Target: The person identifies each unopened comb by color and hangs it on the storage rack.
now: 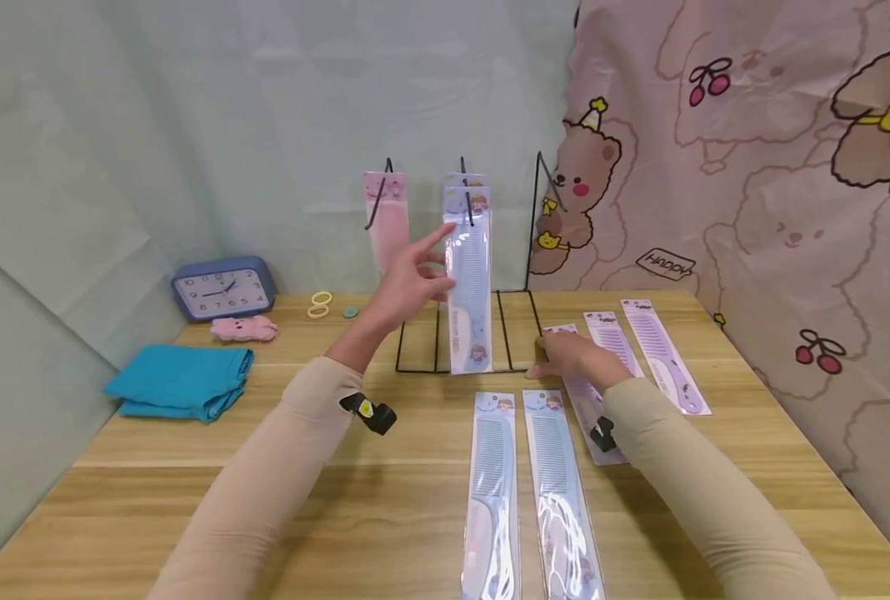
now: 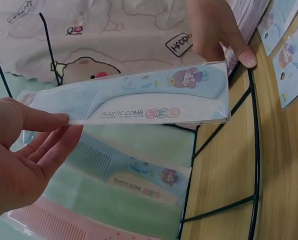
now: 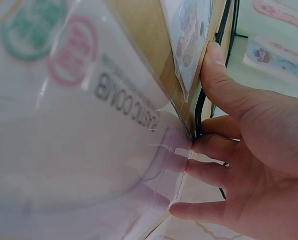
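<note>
A blue comb in a clear-fronted pack [image 1: 471, 292] hangs from the middle hook of a black wire display rack [image 1: 424, 371]. My left hand [image 1: 407, 283] pinches its left edge, one fingertip on the front and other fingers curled behind, as the left wrist view shows. Behind it hangs another blue comb pack [image 2: 149, 180]. A pink comb pack [image 1: 388, 237] is on the left hook. With my right hand [image 1: 576, 357] I hold the rack's front right corner, thumb on the wire, fingers beyond it. Those fingers show through the clear edge of a purple comb pack [image 1: 595, 421].
Two blue comb packs [image 1: 493, 467] lie in front of the rack. More purple packs [image 1: 662, 358] are at the right. On the left sit a blue clock [image 1: 223, 289], a pink plush [image 1: 244, 328], a folded teal cloth [image 1: 182, 379] and yellow rings [image 1: 319, 306].
</note>
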Available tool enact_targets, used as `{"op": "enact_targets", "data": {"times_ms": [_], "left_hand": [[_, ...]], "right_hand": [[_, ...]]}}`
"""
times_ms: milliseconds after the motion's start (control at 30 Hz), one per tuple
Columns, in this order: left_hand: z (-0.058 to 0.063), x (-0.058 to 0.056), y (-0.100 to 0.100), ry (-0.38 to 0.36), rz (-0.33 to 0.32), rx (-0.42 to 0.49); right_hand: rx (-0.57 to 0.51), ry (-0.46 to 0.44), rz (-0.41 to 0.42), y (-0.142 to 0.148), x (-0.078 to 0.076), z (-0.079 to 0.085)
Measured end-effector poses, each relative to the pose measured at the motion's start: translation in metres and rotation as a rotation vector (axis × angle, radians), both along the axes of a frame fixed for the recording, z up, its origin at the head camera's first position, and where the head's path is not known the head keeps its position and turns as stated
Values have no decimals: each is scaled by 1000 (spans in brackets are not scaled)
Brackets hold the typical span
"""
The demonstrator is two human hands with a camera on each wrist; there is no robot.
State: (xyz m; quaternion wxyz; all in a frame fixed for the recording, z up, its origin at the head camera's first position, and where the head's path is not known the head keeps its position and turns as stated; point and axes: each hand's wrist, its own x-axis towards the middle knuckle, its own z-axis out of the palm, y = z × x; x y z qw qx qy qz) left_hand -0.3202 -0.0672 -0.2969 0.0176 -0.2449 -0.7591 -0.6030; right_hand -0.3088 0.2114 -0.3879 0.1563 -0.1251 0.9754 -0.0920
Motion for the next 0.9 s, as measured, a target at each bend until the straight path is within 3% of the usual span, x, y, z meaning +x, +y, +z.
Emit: {"op": "enact_targets", "data": {"times_ms": [300, 533, 900], "left_hand": [[4, -19, 7, -31, 49, -12], [5, -29, 8, -66, 29, 12], [-2, -37, 6, -37, 6, -12]], "right_hand": [[14, -1, 3, 0, 0, -2], [18, -2, -8, 0, 0, -1], [18, -7, -18, 1, -1, -3]]}}
